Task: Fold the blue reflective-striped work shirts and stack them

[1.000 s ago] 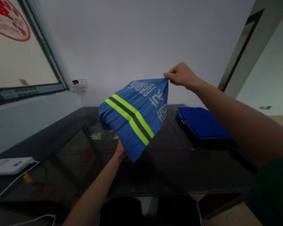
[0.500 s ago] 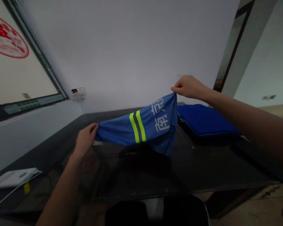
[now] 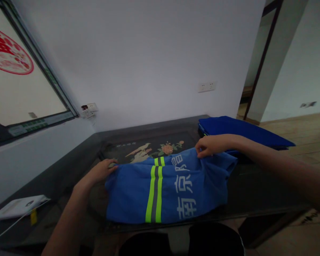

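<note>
A blue garment [image 3: 133, 192] with yellow-green and grey reflective stripes and white characters lies spread over the front of the dark table. At its upper left corner, my left hand [image 3: 104, 170] pinches the cloth between closed fingers. My right hand [image 3: 206, 145] is closed on the garment's upper edge, right of the white characters. Beyond my right hand, the cloth bunches in loose folds toward the right.
The dark table [image 3: 77, 160] bears a bird and flower picture [image 3: 166, 147]. Folded blue cloth [image 3: 240, 128] lies at the back right. A white device [image 3: 18, 207] with a cable rests at the left. Behind are a wall and sockets [image 3: 207, 87].
Both hands have moved down, the right one most. The garment, stretched in the air before, now lies spread flatter on the table, showing more of its characters. Both hands still hold it.
</note>
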`<state>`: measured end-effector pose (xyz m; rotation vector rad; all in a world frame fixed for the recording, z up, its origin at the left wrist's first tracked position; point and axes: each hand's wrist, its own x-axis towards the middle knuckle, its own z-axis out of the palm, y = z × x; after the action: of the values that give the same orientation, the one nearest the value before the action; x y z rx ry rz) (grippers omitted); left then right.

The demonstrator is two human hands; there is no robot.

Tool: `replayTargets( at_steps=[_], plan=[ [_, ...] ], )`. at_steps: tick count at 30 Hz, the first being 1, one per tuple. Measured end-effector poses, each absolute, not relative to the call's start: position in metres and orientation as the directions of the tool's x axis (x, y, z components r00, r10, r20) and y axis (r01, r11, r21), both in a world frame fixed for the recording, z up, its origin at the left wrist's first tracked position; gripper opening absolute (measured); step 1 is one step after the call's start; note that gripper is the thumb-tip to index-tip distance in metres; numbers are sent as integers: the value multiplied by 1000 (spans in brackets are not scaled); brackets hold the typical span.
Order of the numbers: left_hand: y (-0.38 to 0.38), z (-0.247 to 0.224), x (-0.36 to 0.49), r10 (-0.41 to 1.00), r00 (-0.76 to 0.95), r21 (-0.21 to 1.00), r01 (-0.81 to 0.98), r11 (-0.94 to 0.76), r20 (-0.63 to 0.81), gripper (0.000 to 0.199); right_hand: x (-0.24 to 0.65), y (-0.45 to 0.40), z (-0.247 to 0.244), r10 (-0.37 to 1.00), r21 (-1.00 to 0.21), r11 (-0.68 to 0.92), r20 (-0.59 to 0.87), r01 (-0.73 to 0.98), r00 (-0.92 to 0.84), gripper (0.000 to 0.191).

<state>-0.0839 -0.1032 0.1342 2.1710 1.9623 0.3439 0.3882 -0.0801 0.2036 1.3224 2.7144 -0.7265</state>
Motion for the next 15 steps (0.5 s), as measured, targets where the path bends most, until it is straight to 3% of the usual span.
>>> replayTargets(
  at_steps=[3,7,11,15],
  plan=[
    [-106,127,-49,971,220,364,900,-240,96,47,369,-86,204,773,-285,613,24,737,-634,23],
    [-111,117,-2,889,458,444,802,-399,-28,55,335,-108,191,699,-183,686,-102,704,-708,36],
    [-111,104,7,851,517,311,828,-468,-96,25,319,-128,158,649,-56,743,-181,667,-739,50],
    [-97,133,-9,875,483,189,861,-473,-10,25,318,-120,162,643,-57,754,-140,654,-753,22]
  ],
)
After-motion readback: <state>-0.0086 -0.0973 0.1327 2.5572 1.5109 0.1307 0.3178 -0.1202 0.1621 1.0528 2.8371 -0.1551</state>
